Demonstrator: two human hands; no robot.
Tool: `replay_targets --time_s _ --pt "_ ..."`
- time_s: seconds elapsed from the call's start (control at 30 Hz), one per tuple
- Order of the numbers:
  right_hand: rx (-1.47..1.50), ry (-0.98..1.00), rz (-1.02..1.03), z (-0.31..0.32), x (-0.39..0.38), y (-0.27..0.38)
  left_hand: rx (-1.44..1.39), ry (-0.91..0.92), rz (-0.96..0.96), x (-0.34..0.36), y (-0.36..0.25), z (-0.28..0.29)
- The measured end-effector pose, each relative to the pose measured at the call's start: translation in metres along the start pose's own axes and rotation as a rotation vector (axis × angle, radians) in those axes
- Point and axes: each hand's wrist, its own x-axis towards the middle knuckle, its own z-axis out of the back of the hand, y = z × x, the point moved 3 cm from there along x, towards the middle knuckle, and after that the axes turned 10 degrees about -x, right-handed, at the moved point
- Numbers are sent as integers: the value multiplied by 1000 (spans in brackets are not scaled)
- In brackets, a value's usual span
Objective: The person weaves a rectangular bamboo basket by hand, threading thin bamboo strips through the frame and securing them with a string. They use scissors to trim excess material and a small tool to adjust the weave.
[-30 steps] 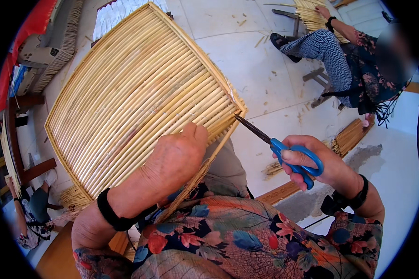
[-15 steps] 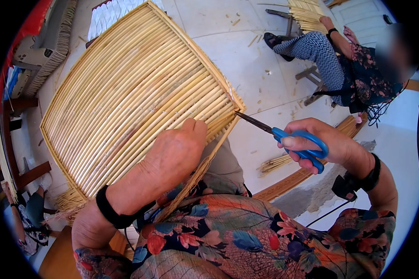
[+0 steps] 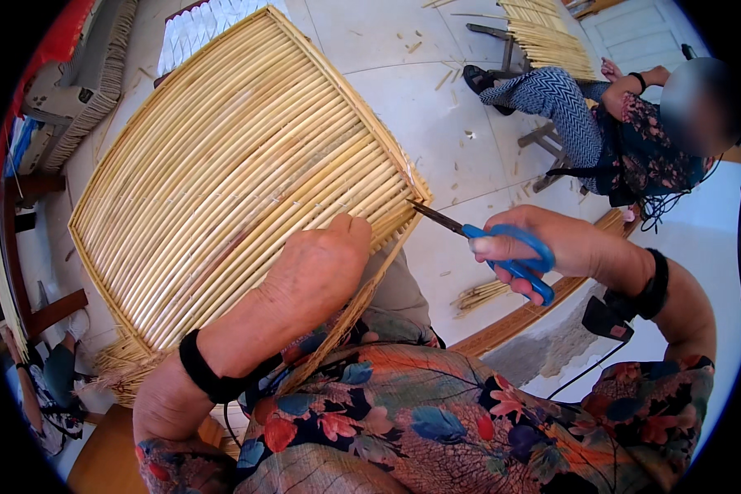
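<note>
A large panel of woven yellow reeds (image 3: 239, 156), with a braided border, lies tilted in front of me. My left hand (image 3: 325, 259) is closed on its near right edge, with the fingertips hidden underneath or among the reeds. In my right hand (image 3: 564, 243) are scissors with blue handles (image 3: 514, 267), the thumb and fingers wrapped round the loops. Their dark blades (image 3: 438, 216) reach the right corner of the panel, where the tips meet the reed ends. From that corner a twisted straw strand (image 3: 346, 317) hangs down toward my lap.
At the upper right a person (image 3: 626, 123) sits on a low stool beside another reed panel (image 3: 543, 37). Reed scraps (image 3: 449, 78) litter the tiled floor. A bundle of cut reeds (image 3: 482, 294) lies past my knee. On the left stand a cushioned seat (image 3: 78, 99) and dark wooden furniture (image 3: 58, 311).
The scissors have shifted left, so their tips now overlap the panel's corner. My left hand stays almost in place. The other person's hands have drawn back from their panel.
</note>
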Motion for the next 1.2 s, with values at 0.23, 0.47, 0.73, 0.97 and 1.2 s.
replay_targets --time_s 0.23,0.47,0.73,0.97,1.2 --pt "-74 -55 -60 -15 1 3 35 -4 -10 -1 0 -7" --pt "-20 -18 -47 -6 1 1 -10 -29 -30 0 1 -8" --pt "56 -29 -15 -8 -2 -8 -135 -34 63 -3 7 -9" --pt "253 -33 199 1 4 -30 -303 -10 147 14 17 5" --pt "13 -63 141 15 7 -23 -419 7 199 14 19 4"
